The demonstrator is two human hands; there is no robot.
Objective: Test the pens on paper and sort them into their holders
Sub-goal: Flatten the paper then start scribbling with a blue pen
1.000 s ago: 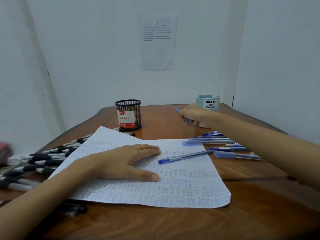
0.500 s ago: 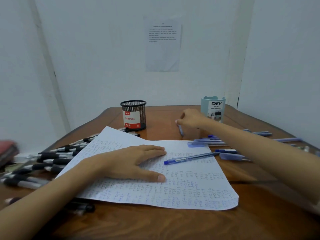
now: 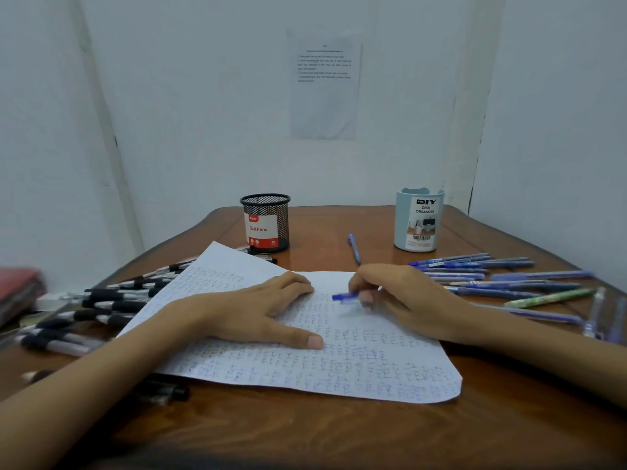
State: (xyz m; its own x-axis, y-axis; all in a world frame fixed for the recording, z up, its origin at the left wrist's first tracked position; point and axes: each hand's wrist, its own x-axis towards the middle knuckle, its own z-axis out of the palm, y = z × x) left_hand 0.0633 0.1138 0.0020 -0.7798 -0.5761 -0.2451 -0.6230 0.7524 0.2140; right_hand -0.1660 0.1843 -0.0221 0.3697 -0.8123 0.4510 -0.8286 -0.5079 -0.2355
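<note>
My left hand lies flat on the scribbled white paper and presses it down. My right hand has its fingers curled round a blue pen lying on the paper; only the pen's capped end shows. Another blue pen lies alone on the table behind the paper. A black mesh holder labelled Ball Pens stands at the back middle. To its right stands a pale blue holder.
Several black pens lie in a pile left of the paper. Several blue pens and a green pen lie at the right. A red object sits at the far left edge. White walls close in the wooden table.
My right hand let go of a blue pen behind the paper, came back toward me and closed on the blue pen lying on the paper. My left hand stayed put.
</note>
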